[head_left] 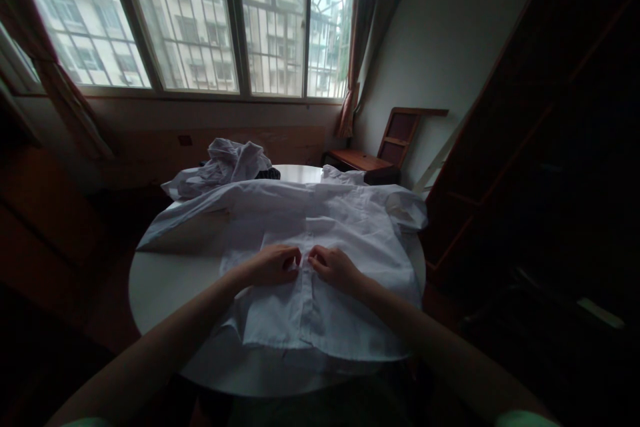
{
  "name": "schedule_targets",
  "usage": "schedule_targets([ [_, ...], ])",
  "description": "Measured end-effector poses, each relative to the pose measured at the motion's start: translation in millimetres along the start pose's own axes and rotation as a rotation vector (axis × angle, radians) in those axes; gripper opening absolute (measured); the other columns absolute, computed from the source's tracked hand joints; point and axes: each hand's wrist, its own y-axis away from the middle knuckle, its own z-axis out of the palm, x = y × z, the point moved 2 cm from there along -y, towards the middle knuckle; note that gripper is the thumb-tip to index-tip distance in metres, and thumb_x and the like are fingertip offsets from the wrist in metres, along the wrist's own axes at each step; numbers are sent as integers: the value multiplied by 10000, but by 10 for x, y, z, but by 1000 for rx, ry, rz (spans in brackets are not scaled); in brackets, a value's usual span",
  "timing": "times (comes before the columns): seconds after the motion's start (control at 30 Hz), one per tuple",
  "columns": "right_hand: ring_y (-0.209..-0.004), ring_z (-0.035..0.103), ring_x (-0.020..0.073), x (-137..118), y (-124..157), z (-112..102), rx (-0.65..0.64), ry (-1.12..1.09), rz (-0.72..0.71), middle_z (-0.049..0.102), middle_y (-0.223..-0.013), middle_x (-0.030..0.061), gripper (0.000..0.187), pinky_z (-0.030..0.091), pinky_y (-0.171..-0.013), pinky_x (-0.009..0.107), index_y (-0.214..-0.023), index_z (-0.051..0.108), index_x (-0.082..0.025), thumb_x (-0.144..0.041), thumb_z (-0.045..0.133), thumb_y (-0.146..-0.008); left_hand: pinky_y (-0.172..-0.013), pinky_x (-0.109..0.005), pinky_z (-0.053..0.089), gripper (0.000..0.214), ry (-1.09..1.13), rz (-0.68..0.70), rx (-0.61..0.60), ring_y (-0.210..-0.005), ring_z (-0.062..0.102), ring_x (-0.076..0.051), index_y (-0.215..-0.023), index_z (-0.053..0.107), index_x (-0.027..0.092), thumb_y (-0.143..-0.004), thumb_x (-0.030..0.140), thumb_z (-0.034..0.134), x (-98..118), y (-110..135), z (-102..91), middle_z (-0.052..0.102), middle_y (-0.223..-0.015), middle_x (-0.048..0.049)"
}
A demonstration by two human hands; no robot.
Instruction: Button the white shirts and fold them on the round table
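Observation:
A white button-up shirt (360, 247) lies spread on a round white table, its front placket running down the middle and its hem toward me. My left hand (277, 263) pinches the cloth just left of the placket. Close beside it, my right hand (334, 268) pinches the placket's right edge with thumb and forefinger. A small gap separates the two hands. Buttons under the fingertips are too small to make out. One sleeve stretches out to the left, while the other lies bunched at the right.
The round table (170, 287) shows bare at its left and front rim. A crumpled heap of white clothes (233, 163) sits at the back left, and another white cloth (344, 175) lies at the back. Behind stands a wooden chair (367, 161) below the barred window (273, 33).

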Motion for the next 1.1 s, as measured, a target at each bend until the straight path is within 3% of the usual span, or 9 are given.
schedule_targets([
  [0.13, -511, 448, 82, 60, 8, -30, -2, 31, -1, 544, -576, -22, 119, 295, -508, 197, -821, 607, -159, -205, 550, -727, -518, -183, 304, 224, 74, 3, -106, -569, 396, -77, -859, 548, 161, -658, 252, 586, -18, 41, -80, 466, -658, 37],
  [0.27, -536, 448, 84, 118, 31, -151, -127, 45, -47, 555, -618, -18, 134, 298, -510, 199, -785, 618, -157, -199, 600, -659, -519, -180, 324, 305, 128, -61, -180, -580, 418, -77, -877, 557, 156, -619, 287, 654, -69, 94, -158, 494, -692, 29],
  [0.4, -551, 448, 91, 138, 113, -313, -234, 93, -41, 557, -642, -14, 159, 292, -513, 204, -789, 623, -162, -208, 614, -638, -505, -176, 325, 216, 161, -76, -193, -559, 425, -72, -803, 587, 147, -620, 235, 660, -102, 113, -170, 515, -654, 28],
  [0.53, -555, 457, 104, 156, 207, -366, -209, 218, -6, 579, -645, 9, 108, 272, -518, 222, -764, 627, -174, -194, 554, -687, -498, -171, 330, 133, 183, -69, -179, -543, 439, -67, -749, 609, 137, -620, 162, 630, -85, 108, -162, 533, -621, 26],
  [0.7, -593, 503, 130, 177, 234, -308, -175, 353, -67, 622, -676, 49, 153, 254, -535, 245, -774, 629, -166, -162, 486, -720, -503, -169, 337, 118, 165, -86, -210, -535, 458, -66, -711, 625, 124, -606, 108, 572, -59, 85, -154, 554, -613, 18],
  [1.1, -627, 529, 132, 140, 223, -353, -214, 446, -92, 645, -740, 50, 176, 265, -555, 236, -798, 620, -166, -153, 463, -719, -548, -200, 353, 156, 148, -135, -284, -582, 473, -88, -721, 641, 121, -601, 127, 542, -138, 83, -100, 581, -681, -13],
])
